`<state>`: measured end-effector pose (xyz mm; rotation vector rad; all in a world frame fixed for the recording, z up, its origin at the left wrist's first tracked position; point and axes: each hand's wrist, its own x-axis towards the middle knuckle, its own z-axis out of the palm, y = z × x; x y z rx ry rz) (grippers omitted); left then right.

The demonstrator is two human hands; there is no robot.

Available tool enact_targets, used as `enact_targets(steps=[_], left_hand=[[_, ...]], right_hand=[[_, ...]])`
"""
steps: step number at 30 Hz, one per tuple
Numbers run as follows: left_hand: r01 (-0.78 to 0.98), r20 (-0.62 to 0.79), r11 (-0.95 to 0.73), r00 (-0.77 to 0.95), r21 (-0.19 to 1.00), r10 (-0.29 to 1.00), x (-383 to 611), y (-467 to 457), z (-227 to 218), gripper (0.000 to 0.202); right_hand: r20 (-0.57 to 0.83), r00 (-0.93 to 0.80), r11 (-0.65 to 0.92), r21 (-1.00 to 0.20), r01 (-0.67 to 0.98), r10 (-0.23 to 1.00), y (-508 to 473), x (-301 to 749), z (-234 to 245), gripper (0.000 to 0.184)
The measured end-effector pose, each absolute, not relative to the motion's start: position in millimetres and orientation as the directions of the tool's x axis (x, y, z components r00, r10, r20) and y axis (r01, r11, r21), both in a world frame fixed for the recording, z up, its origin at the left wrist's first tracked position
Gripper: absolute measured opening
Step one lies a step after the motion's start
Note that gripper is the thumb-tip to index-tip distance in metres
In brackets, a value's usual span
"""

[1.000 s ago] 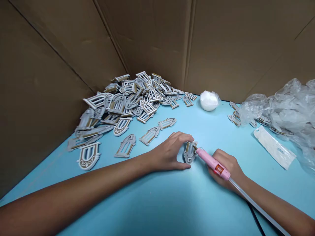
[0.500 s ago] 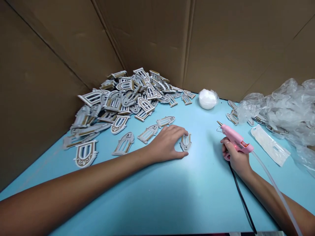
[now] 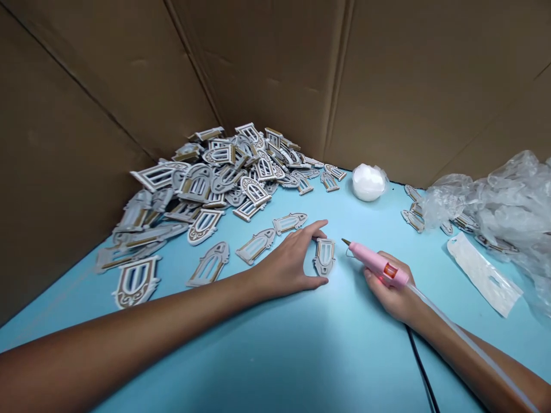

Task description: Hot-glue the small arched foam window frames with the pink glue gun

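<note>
Two hands in view: the left hand stands open around a gray window-shaped piece, thumb and fingers either side; the right hand grips a pink hot glue gun, its nozzle now swung back near the piece.

Bare left forearm reaching in from 8 o'clock, left hand arched palm-down with thumb and fingers spread, bare right forearm coming from 4 o'clock, right hand curled closed

Pink glue gun back nr arch piece
</note>
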<state>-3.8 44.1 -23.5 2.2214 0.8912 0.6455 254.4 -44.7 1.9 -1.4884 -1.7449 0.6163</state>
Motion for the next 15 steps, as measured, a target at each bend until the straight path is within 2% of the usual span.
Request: enact_targets(steps=[2,4,9,15], left_hand=[[0.373,0.245,-0.583,0.651,0.722,0.719,-5,45,-30,0.109],[0.347,0.293,-0.620,0.653,0.704,0.698,-5,46,-35,0.111],[0.334,0.328,-0.666,0.671,0.667,0.665,-1,50,-34,0.107],[0.259,0.413,-0.734,0.688,0.628,0.597,-2,54,-38,0.113]], right_hand=[[0.334,-0.176,0.368,-0.692,0.621,0.926,-44,254,2,0.018],[0.386,-0.265,0.464,-0.644,0.608,0.884,-43,255,0,0.014],[0.422,-0.310,0.519,-0.603,0.606,0.852,-39,258,-4,0.015],[0.473,-0.358,0.587,-0.546,0.598,0.805,-39,257,-5,0.021]])
